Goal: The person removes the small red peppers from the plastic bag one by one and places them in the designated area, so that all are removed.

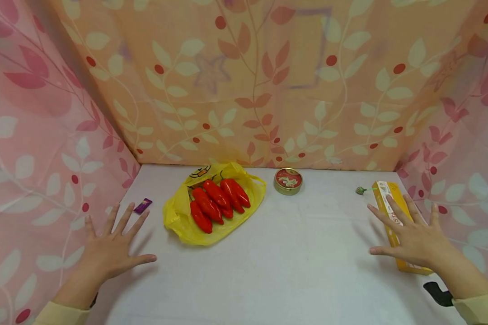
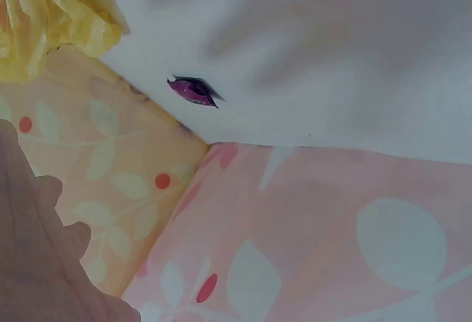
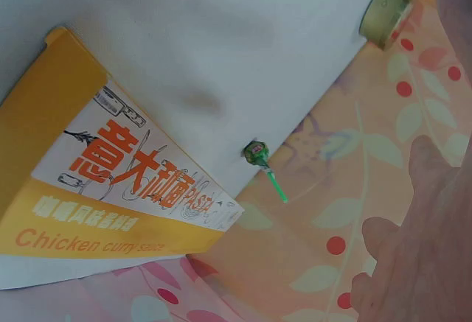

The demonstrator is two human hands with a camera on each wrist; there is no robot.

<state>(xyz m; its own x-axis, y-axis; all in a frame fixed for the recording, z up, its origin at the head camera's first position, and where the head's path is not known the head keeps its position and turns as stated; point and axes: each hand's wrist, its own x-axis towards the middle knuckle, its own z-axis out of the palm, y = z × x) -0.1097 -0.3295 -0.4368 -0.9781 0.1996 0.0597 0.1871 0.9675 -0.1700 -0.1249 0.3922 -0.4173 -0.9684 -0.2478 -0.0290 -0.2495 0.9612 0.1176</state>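
One packet (image 1: 143,206) is seen at one o'clock from the splayed, empty left hand (image 1: 110,253), one box (image 3: 122,182) partly beneath the splayed, empty right hand (image 1: 418,240).

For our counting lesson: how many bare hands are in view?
2: the left hand near the small purple packet; the right hand overlapping the yellow rectangular cardboard box in the head view.

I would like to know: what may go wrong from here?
The right hand seems to hover over the pasta box and might bump it. The lollipop lies near that box and might get pushed along. The red peppers lie uncovered on the yellow plastic bag; pulling it might spill them.
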